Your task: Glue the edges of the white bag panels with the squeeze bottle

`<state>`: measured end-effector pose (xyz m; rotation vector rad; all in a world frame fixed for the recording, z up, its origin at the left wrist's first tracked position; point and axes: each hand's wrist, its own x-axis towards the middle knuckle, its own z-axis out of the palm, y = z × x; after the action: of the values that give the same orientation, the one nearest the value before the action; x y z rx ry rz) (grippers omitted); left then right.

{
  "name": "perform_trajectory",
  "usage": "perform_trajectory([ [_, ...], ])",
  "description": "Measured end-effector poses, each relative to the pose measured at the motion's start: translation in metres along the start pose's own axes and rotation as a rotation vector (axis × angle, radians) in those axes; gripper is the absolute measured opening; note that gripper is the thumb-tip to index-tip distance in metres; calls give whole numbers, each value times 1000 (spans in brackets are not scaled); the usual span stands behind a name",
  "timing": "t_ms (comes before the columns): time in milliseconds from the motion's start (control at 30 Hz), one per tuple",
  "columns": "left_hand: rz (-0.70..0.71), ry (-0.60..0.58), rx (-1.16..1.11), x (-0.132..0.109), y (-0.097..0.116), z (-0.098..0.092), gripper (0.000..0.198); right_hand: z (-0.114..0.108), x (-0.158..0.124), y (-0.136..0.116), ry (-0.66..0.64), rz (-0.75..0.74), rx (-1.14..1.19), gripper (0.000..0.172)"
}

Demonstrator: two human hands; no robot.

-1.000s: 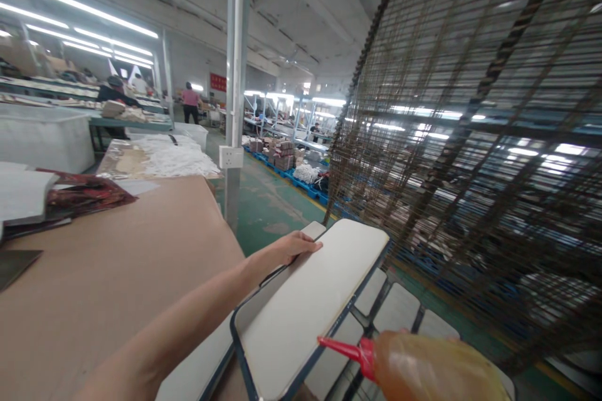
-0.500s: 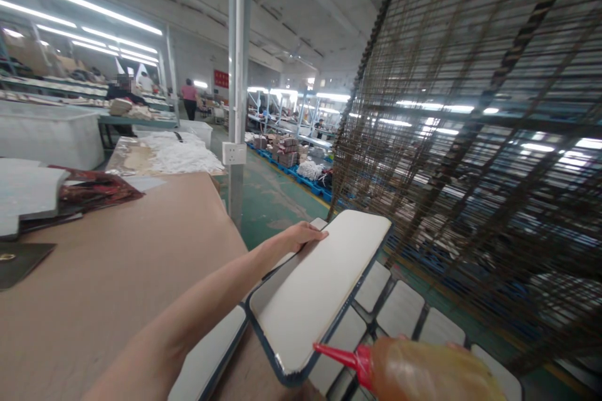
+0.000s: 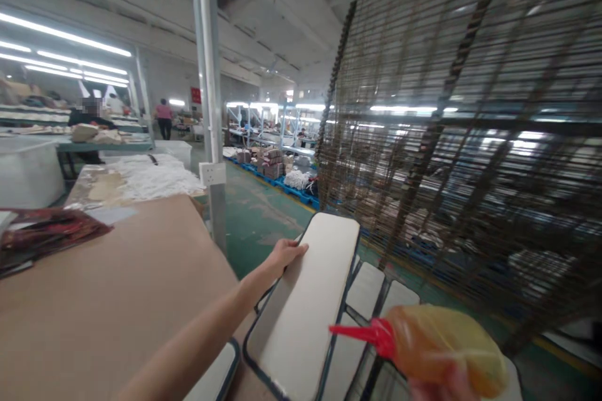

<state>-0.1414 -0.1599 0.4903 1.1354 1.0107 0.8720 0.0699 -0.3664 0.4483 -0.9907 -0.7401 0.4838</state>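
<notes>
My left hand (image 3: 284, 255) reaches forward and grips the left edge of a long white panel with a dark blue rim (image 3: 310, 294), holding it tilted above several similar white panels (image 3: 365, 288) laid out below. My right hand (image 3: 446, 387) shows only at the bottom edge, closed round a squeeze bottle of amber liquid with a red nozzle (image 3: 433, 344). The nozzle points left at the panel's right edge.
A table covered in brown paper (image 3: 108, 288) lies to my left, with red-patterned sheets (image 3: 42, 232) and white material (image 3: 145, 178) further back. A tall wire drying rack (image 3: 461, 138) stands on the right. A white pillar (image 3: 209, 100) rises ahead. People work in the distance.
The panel has swung round to point more lengthwise away from me, still in my left hand. The bottle has risen and shifted right. The view has turned slightly right.
</notes>
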Motion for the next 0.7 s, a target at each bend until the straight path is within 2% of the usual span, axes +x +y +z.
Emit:
perform_trajectory([
  [100,39,-55,39,-18,-14,8,56,11,17,-11,120,61,245,46],
  [167,76,-107,31,-29,-23,12,57,17,28,-19,154,44,333,49],
  [267,79,-220,14,-37,-28,16,54,19,37,-25,181,-13,324,54],
  [367,42,-332,-8,-37,-28,15,53,15,37,-24,192,-5,317,54],
  [533,-2,-316,-47,-32,-26,10,39,10,38,-20,211,8,334,50],
  [633,6,-422,-41,-36,-22,9,35,6,39,-18,193,24,347,50],
  [700,20,-452,-48,-38,-19,9,36,2,36,-15,169,54,337,53],
])
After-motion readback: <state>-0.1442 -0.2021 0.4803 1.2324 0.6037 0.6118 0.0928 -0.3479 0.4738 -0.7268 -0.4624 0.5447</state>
